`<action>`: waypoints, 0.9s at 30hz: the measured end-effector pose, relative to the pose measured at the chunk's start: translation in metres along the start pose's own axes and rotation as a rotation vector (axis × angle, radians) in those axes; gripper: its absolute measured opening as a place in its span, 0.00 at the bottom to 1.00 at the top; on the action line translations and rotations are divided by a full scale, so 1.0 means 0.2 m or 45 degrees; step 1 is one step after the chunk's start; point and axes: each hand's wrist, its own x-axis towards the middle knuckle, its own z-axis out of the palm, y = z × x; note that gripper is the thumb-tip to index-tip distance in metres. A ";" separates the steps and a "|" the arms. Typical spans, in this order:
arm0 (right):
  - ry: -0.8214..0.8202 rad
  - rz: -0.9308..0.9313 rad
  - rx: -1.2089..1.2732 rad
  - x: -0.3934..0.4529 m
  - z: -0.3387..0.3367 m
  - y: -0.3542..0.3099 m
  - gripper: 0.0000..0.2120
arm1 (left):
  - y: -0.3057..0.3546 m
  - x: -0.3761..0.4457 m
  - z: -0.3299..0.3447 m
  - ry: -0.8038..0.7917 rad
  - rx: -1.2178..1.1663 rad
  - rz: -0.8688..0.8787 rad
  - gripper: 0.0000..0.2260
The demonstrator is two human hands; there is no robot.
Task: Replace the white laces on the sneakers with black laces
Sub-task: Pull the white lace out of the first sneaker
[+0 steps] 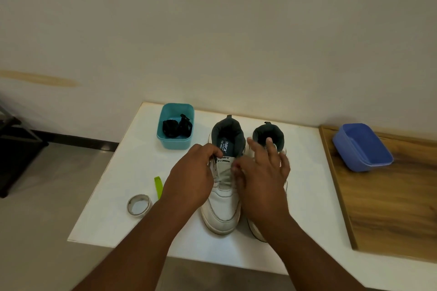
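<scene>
Tape roll (138,205), green strip (158,186), blue tub (363,147).

Both forearms are bare, with no sleeves showing, down to the left hand (191,179) and right hand (262,177).

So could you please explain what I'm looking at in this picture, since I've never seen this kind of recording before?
There is no machine here. A camera worn on a person's head looks down at their two bare hands. On the white table stand two white sneakers. The left hand pinches something at the left sneaker's eyelets, apparently a lace; the right hand rests over the laces, fingers spread, partly hiding the right sneaker. A teal box holds black laces. Nearby lie a tape roll, a green strip and an empty blue box.
</scene>
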 end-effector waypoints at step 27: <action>0.833 0.294 1.514 0.06 -0.32 -0.04 0.26 | 0.05 -0.02 0.08 -0.107 0.462 0.019 0.10</action>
